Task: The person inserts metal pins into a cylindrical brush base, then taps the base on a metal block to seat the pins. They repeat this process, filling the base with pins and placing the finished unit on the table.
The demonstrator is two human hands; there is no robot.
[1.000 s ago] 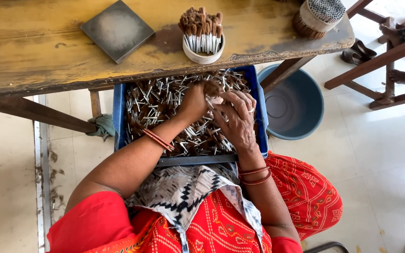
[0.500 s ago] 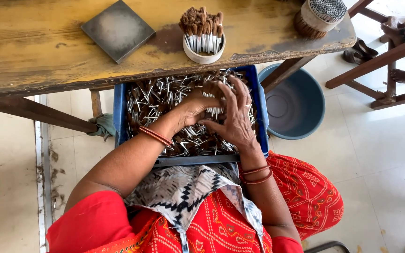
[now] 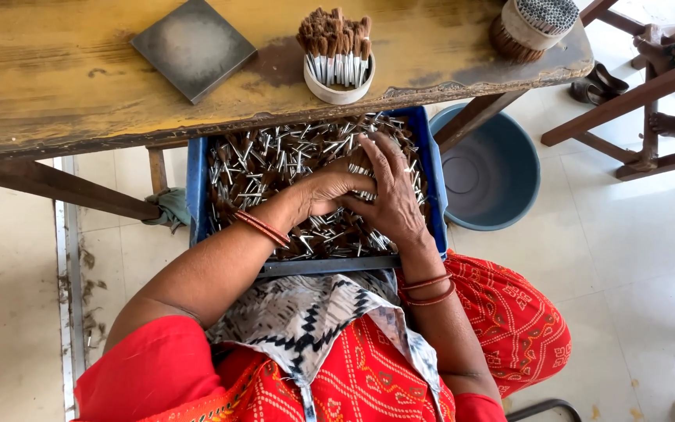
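A blue plastic crate point(image 3: 195, 195) rests on my lap under the table edge, full of small brushes point(image 3: 259, 168) with metal stems and brown bristle tips. Both hands are down in the pile, right of its middle. My left hand point(image 3: 328, 190) is curled around a bunch of the brushes. My right hand point(image 3: 391, 195) lies flat across the left hand's fingers and the pile, its fingers stretched toward the crate's far side. Red bangles circle both wrists.
The worn yellow wooden table point(image 3: 56, 94) carries a grey square slab point(image 3: 194, 48), a white cup of upright brushes point(image 3: 339, 59) and a round bundle point(image 3: 537, 23) at its right corner. A grey-blue basin point(image 3: 486, 168) sits on the floor, with wooden furniture legs point(image 3: 634, 94) further right.
Both hands have sunk from lifted, working fingers into the pile. The right hand flattened and slid left over the left hand.
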